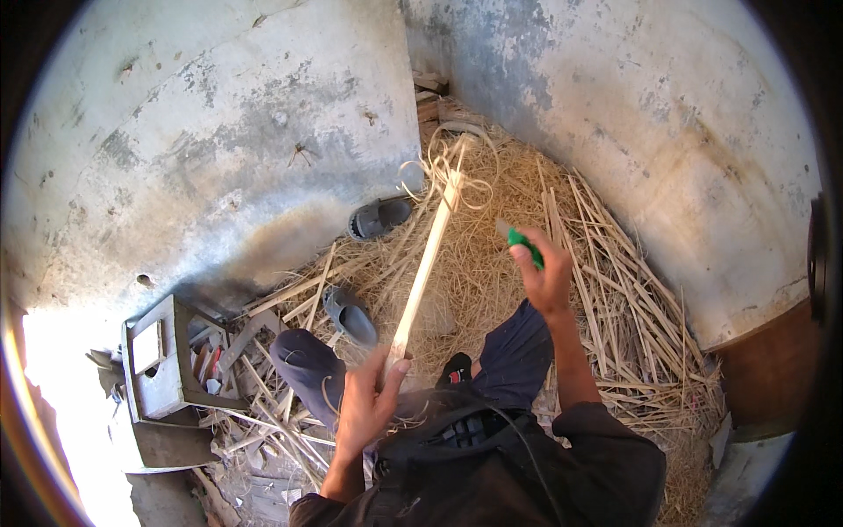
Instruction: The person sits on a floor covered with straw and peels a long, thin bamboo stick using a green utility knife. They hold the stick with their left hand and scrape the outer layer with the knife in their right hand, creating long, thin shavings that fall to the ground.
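Dark top [527, 470] is filling btm; L hand [366, 402] is gripping pale stick [423, 272] w/ curls [455, 179]; R hand [548, 274] is holding green knife [525, 248].

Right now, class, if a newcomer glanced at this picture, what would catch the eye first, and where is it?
Probably the pale wooden strip slanting up the middle from the left hand, with curled shavings at its far end. Next, the bright green-handled knife in the right hand, to the strip's right. Beyond them, a straw-coloured heap fills the corner between worn walls.
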Demonstrator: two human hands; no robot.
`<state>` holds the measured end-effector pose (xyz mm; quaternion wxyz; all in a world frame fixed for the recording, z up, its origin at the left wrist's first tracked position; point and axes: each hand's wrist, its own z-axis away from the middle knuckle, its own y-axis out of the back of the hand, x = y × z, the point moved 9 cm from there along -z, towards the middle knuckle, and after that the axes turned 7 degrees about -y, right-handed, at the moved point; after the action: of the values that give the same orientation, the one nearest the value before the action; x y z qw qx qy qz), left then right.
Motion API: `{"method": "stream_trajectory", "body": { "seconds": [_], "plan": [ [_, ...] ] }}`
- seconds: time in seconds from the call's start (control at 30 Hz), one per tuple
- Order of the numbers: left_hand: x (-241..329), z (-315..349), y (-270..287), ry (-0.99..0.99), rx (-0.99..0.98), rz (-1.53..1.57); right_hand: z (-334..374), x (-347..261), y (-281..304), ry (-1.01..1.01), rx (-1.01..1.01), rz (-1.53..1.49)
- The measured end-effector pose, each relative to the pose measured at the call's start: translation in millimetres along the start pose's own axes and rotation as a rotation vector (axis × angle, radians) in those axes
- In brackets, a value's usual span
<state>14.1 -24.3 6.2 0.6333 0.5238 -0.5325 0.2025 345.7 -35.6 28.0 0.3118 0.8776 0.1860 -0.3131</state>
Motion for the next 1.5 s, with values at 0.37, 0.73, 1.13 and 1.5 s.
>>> {"method": "stream_trajectory", "body": {
  "seconds": [0.37, 0.73, 1.13, 1.5],
  "plan": [
    [24.3, -21.8, -5.2, -0.101, 0.03, 0.014, 33.7, -97.2, -38.1, 0.287, -0.378, -0.229],
    [48.3, -23.2, -3.3, -0.16, 0.045, -0.011, 37.3, -116.6, -40.3, 0.44, -0.276, -0.144],
    [47.3, -19.3, -5.1, -0.163, 0.038, -0.026, 28.1, -117.6, -29.9, 0.449, -0.204, -0.101],
    [39.0, -14.5, -7.8, -0.152, 0.024, 0.003, 8.4, -108.2, -13.8, 0.396, -0.132, -0.054]
  ]
}}
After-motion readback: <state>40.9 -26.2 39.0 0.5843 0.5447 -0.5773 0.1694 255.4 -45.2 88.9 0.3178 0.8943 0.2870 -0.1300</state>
